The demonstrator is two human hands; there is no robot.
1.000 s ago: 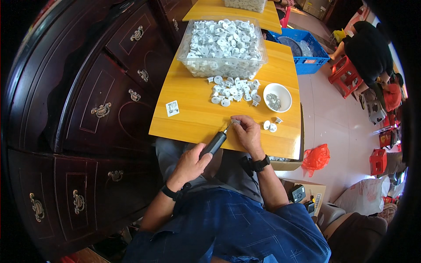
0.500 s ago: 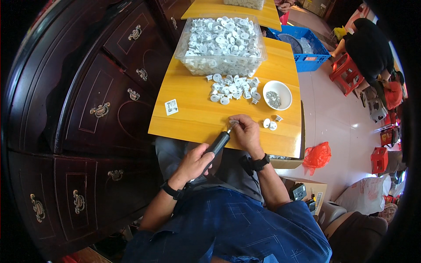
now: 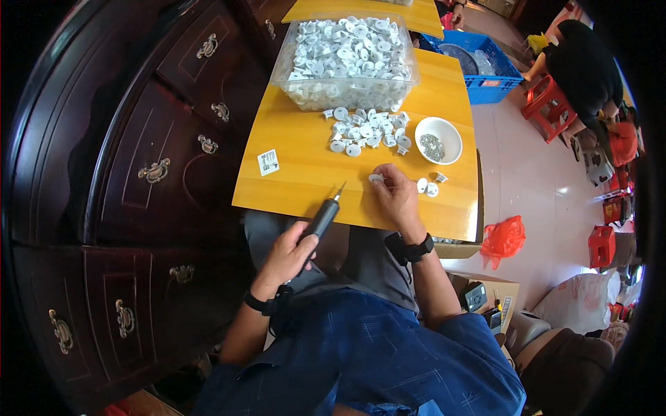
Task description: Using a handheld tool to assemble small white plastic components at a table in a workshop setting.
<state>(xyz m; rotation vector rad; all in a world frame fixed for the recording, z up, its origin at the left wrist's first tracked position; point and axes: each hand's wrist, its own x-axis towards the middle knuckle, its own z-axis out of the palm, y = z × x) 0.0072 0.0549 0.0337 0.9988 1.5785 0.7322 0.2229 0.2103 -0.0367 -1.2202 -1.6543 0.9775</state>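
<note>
My left hand [image 3: 290, 251] is wrapped round a black electric screwdriver [image 3: 321, 220], its metal bit pointing up and away over the table's near edge. Between the fingers of my right hand [image 3: 399, 197] is a small white round plastic part [image 3: 376, 178]. The bit and this part are apart. Beside my right hand lie a few similar white parts [image 3: 431, 189]. Farther off, a loose pile of white plastic parts [image 3: 368, 130] spreads over the yellow wooden table [image 3: 305, 184]. A white bowl [image 3: 451, 145] of small metal screws [image 3: 432, 147] stands right of the pile.
A clear plastic bin [image 3: 347, 96] heaped with white parts fills the table's far side. A printed label [image 3: 268, 162] lies at left. Dark drawers [image 3: 139, 208] line the left. On the right are a blue crate [image 3: 489, 87], red stools [image 3: 548, 104], a red bag [image 3: 503, 239] and a seated person.
The screwdriver in my left hand has drawn back, down and left, so its bit has come away from the white part. My right hand has moved slightly farther from me and right, still holding it.
</note>
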